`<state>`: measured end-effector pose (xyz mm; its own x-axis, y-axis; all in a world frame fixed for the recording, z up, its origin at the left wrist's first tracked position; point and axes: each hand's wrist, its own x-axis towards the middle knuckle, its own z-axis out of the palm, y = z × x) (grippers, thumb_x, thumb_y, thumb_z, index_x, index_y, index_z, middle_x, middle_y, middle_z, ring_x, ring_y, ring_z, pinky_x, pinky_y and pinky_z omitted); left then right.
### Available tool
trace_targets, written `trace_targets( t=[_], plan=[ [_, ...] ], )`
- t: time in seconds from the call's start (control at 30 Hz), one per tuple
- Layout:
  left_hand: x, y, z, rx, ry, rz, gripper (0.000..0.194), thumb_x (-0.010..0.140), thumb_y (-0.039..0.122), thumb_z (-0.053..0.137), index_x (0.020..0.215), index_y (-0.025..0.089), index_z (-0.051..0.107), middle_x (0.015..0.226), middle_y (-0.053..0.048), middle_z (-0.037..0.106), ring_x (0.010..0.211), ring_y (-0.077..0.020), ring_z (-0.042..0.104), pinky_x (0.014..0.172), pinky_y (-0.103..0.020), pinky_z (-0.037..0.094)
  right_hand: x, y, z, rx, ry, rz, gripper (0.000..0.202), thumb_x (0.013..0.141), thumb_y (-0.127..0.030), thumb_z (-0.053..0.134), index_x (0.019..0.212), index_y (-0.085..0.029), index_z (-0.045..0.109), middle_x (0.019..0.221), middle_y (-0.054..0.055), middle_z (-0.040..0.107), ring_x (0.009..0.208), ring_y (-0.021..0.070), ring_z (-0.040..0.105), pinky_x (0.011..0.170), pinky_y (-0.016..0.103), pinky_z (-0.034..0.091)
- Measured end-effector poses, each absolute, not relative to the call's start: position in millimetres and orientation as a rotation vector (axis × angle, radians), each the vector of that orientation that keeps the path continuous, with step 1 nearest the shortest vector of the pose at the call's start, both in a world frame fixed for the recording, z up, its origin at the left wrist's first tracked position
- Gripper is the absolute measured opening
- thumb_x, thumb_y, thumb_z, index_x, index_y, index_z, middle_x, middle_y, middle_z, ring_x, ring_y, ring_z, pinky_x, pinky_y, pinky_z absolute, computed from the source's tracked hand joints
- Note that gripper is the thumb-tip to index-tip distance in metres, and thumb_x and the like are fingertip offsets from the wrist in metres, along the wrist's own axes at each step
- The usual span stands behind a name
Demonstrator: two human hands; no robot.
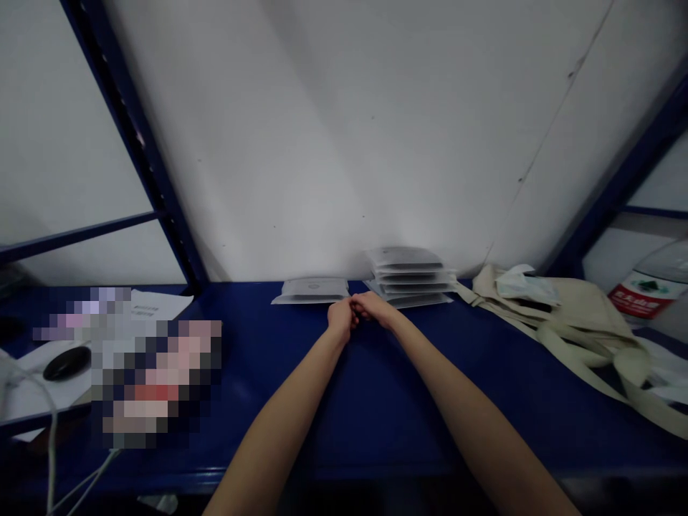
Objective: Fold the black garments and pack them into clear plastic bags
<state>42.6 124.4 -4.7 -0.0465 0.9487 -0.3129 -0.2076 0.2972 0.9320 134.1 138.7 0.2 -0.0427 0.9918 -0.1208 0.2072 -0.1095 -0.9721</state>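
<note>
Both arms are stretched across the blue desk (376,408), and the hands meet right in front of the packets! The lone pale packet (314,289) lies flat by the wall, just beyond the left hand (342,317) and off to its left, its long axis running side to side, roughly parallel to the wall. The left hand is clearly the nearer one; its knuckles overlap the packet's right corner in this view, though whether they touch it I can't tell. Over on the other side, the right hand (370,307) sits closest to the packet stack (411,276), which rises just beyond it and to its right. Fingers? Curled on both hands and drawn together, but whether anything is pinched between them, I can't tell. Now the count: one packet on its own, one stack of perhaps five, its edges too blurred to be sure. Out wide, one black mouse (67,363) on the left; on the right, one cloth bag (577,309) and one bottle (642,295) with a red label.
</note>
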Motion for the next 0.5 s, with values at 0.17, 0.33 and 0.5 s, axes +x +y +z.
trace_targets(
  t=[0.17,0.33,0.5],
  plan=[
    [26,130,2,0.809,1.278,1.169,0.021,0.076,0.018,0.046,0.055,0.017,0.044,0.038,0.007,0.037,0.032,-0.0067,0.040,0.037,-0.018,0.025,135,141,5,-1.410,-1.293,1.207,0.027,0.078,-0.016,0.047,0.053,-0.019,0.037,0.038,-0.009,0.032,0.033,0.0029,0.022,0.034,0.017,0.015],
    [-18,142,4,0.811,1.354,1.224,0.018,0.073,0.016,0.044,0.055,0.017,0.042,0.039,0.006,0.037,0.032,-0.0064,0.039,0.035,-0.017,0.024,141,138,12,-1.359,-1.239,1.217,0.031,0.079,-0.015,0.043,0.052,-0.021,0.028,0.039,-0.010,0.025,0.035,0.0031,0.017,0.035,0.016,0.017],
    [-67,152,1,0.848,1.426,1.268,0.017,0.073,0.017,0.044,0.056,0.018,0.042,0.040,0.006,0.038,0.033,-0.0065,0.039,0.035,-0.016,0.026,140,138,15,-1.336,-1.201,1.250,0.031,0.079,-0.015,0.042,0.053,-0.021,0.027,0.039,-0.011,0.024,0.035,0.0030,0.017,0.036,0.017,0.016]
  ],
)
